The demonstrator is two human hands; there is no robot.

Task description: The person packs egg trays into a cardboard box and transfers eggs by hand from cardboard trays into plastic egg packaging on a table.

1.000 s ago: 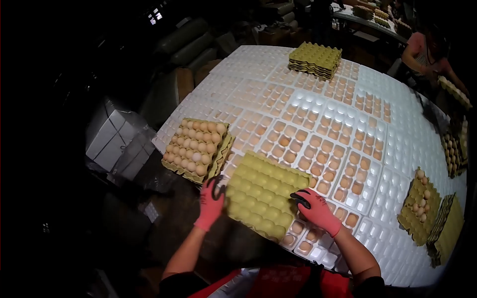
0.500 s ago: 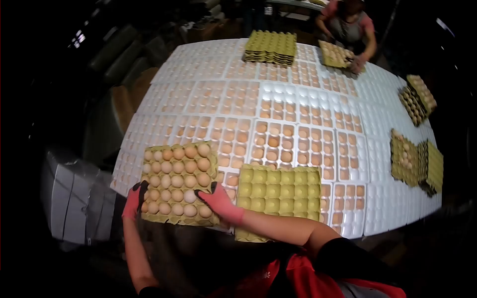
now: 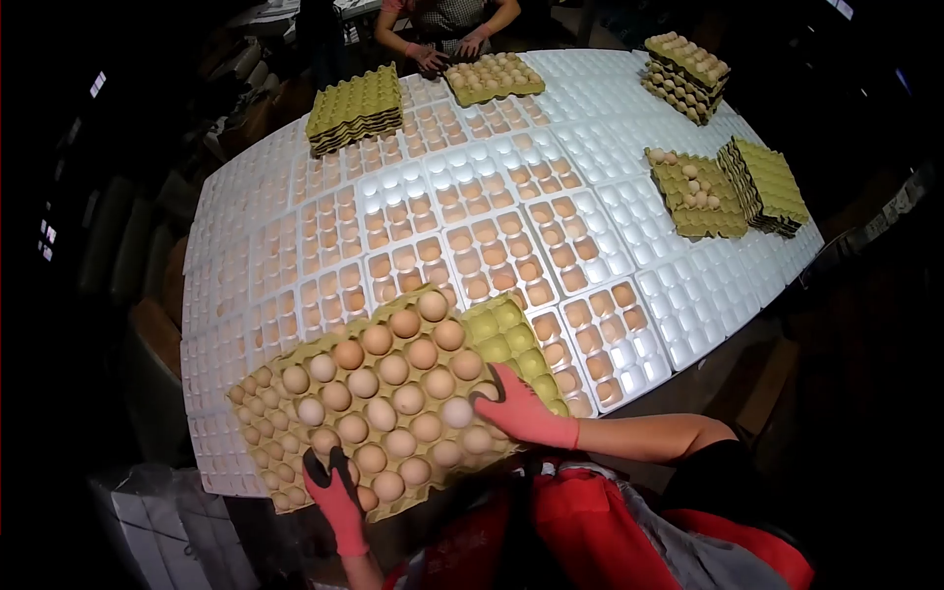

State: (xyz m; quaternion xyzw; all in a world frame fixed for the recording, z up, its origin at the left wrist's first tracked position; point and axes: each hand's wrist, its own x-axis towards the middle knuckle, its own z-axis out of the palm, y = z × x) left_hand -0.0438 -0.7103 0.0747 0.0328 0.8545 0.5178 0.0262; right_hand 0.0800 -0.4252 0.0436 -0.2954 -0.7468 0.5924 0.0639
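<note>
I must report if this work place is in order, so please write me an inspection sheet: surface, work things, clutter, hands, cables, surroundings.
Surface: covered with white plastic egg packs, some cups holding eggs.
Work things: egg-filled pulp tray, tilted, overlapping a second egg tray and a green pulp tray.
Clutter: two stacks of pulp trays, far and right; a partly filled tray.
Hands: left hand and right hand, gloved, grip the tilted tray.
Cables: nothing seen.
Surroundings: dark; co-worker across the table; plastic-wrapped box at lower left.
</note>
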